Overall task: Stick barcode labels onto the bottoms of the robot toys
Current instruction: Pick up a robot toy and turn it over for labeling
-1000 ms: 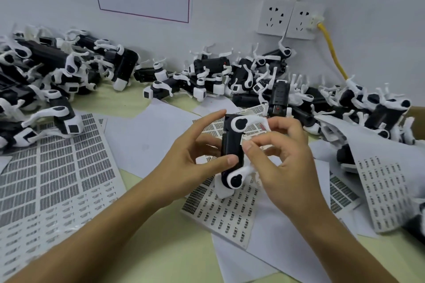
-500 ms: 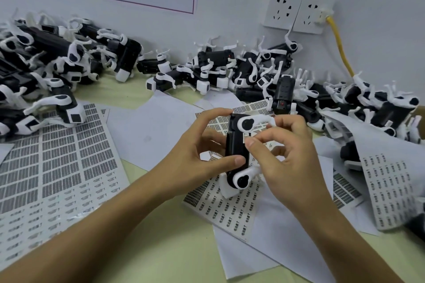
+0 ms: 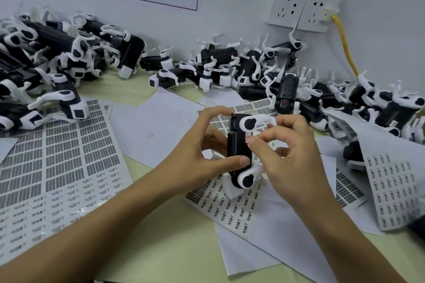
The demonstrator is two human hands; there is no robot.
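Observation:
A black-and-white robot toy (image 3: 238, 151) stands on end in the middle of the head view, its black underside turned toward me. My left hand (image 3: 195, 151) grips it, thumb across the lower body and index finger over the top. My right hand (image 3: 292, 156) is curled against the toy's right side; its thumb and fingertips press a small white barcode label (image 3: 250, 135) at the toy's edge. A label sheet (image 3: 230, 204) lies on the table under the toy.
Piles of robot toys (image 3: 57, 62) (image 3: 248, 69) line the wall from left to right. More barcode sheets (image 3: 53, 156) (image 3: 395, 186) lie at the left and right. Wall sockets (image 3: 301, 10) with a yellow cable (image 3: 345, 46) sit at the back right. Bare tabletop (image 3: 165, 243) shows between my forearms.
My right thumb and fingers have closed in onto the toy's right side with the label. My left hand keeps its grip. The view has shifted slightly downward.

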